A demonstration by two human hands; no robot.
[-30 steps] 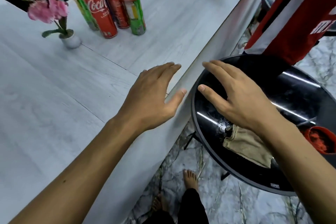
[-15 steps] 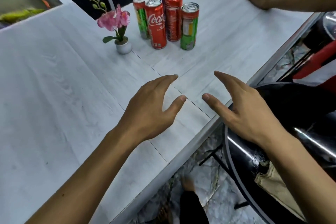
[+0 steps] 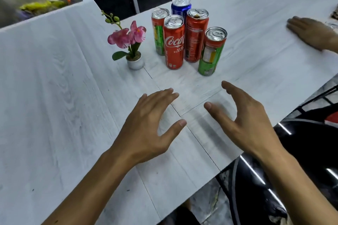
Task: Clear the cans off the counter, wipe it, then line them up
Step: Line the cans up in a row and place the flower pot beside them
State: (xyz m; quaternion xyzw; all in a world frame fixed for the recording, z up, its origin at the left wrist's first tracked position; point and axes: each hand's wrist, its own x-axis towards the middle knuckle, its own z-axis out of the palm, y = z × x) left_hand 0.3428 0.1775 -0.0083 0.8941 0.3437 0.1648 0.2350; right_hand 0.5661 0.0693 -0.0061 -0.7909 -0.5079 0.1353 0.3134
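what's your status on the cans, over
Open, empty: left hand, right hand. Five cans upright, clustered on counter. Small flower pot close beside them.

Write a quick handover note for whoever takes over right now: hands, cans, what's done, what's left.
Left hand: open, empty, over the counter.
Right hand: open, empty, beside it.
Five cans: upright, clustered beyond the hands, next to the small flower pot.
Done: nothing yet; the cans are on the counter.
Left: clear cans, wipe, line them up. No cloth in view.
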